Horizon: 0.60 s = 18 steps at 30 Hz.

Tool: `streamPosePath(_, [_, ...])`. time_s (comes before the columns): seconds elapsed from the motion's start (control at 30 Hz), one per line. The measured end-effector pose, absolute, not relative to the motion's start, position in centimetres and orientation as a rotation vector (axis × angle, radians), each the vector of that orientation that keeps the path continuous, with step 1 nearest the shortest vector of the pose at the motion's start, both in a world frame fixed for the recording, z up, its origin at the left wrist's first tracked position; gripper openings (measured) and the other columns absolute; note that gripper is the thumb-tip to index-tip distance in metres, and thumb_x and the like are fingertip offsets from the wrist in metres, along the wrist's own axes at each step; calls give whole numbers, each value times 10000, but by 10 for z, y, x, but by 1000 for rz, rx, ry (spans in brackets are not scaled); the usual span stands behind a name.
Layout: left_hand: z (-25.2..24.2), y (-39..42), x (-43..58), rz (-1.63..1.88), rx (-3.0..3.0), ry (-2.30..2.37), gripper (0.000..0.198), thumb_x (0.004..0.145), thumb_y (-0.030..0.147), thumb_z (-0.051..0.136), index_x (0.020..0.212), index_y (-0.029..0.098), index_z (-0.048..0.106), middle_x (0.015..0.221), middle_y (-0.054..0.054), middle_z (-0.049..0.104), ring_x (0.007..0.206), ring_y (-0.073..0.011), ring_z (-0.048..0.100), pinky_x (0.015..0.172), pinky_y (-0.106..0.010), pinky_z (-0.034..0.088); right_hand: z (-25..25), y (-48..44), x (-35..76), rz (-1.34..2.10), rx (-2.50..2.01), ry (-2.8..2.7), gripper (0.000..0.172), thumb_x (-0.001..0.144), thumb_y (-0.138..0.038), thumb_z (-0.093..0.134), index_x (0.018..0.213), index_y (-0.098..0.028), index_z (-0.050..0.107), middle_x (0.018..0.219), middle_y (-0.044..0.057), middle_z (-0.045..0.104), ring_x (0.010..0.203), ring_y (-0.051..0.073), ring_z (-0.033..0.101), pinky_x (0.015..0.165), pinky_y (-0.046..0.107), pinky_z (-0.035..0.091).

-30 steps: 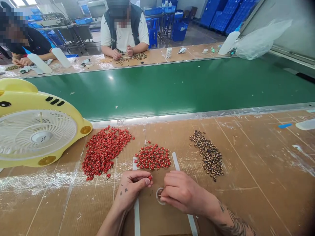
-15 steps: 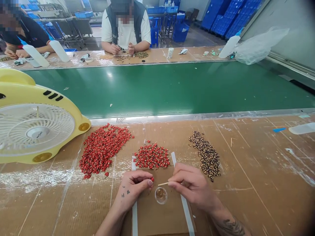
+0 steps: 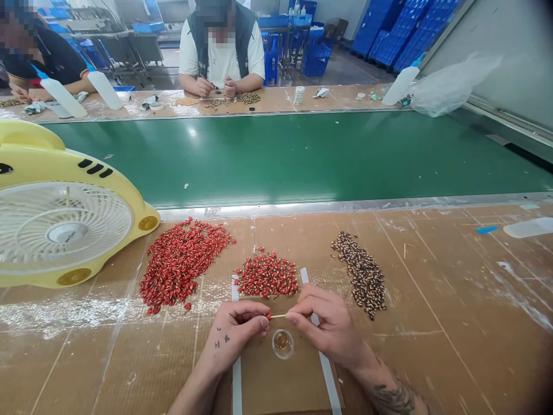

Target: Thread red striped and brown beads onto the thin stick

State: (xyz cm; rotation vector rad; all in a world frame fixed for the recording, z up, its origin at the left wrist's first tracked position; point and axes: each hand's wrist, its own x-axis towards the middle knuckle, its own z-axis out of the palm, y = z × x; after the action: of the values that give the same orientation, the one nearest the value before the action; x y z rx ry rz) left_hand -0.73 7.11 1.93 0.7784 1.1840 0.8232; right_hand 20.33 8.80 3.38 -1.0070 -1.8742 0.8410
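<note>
Head camera, looking down: a tiny red bud [image 3: 268, 316] sits pinched between the thumb and fingers of my left hand [image 3: 239, 329], touching the tip of a thin wooden stick [image 3: 280, 316] held in the closed fingertips of my right hand [image 3: 328, 323]. Just below, a small round glass dish of amber liquid [image 3: 283, 343] rests on brown cardboard [image 3: 280, 386]. Beyond lie a small heap of red buds [image 3: 266, 275], a larger red heap [image 3: 185, 265] and a speckled dark-brown heap [image 3: 360, 274].

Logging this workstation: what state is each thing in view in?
left hand, pinching a small red piece
right hand, pinching a wooden stick, tip at the piece
small glass dish, upright, holding amber liquid
red pieces, loose in two piles
dark pieces, loose in one pile
yellow fan, upright, cannot tell if running
</note>
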Motion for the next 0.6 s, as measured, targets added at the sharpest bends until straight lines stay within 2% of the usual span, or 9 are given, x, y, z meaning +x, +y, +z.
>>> streamPosePath(0.1, [18,71,-7,831,777,1187,132,673,240,808,771,154,794,593,-25,734,555,-152,648,588,-250,500,33,88,204,796,-1027,-1881,343,960,-293,607,642,-166,624,599,1,537,560,129,493,532,252,369])
streamPosePath(0.23, [18,70,-7,830,792,1209,142,674,259,807,768,154,791,600,-28,733,555,-155,645,576,-250,492,38,89,212,787,-1014,-1880,357,976,-298,580,642,-173,593,608,-1,526,568,131,489,541,249,370])
streamPosePath(0.37, [17,69,-7,845,823,1204,147,675,265,803,768,152,789,603,-21,725,558,-151,637,588,-246,492,43,88,219,740,-962,-2152,411,991,-314,536,605,-175,548,605,3,511,610,142,475,577,264,348])
streamPosePath(0.5, [14,69,-10,828,843,1237,183,675,292,822,798,157,803,620,-22,736,576,-152,647,590,-232,499,39,84,229,776,-1083,-2390,394,970,-451,583,698,-169,615,704,25,591,695,162,533,621,272,374])
streamPosePath(0.6, [9,69,-13,817,804,1261,258,663,352,843,832,161,806,661,-34,757,592,-167,669,596,-242,525,40,83,258,732,-1294,-2288,333,984,-411,569,774,-167,654,736,32,615,716,171,563,644,280,413])
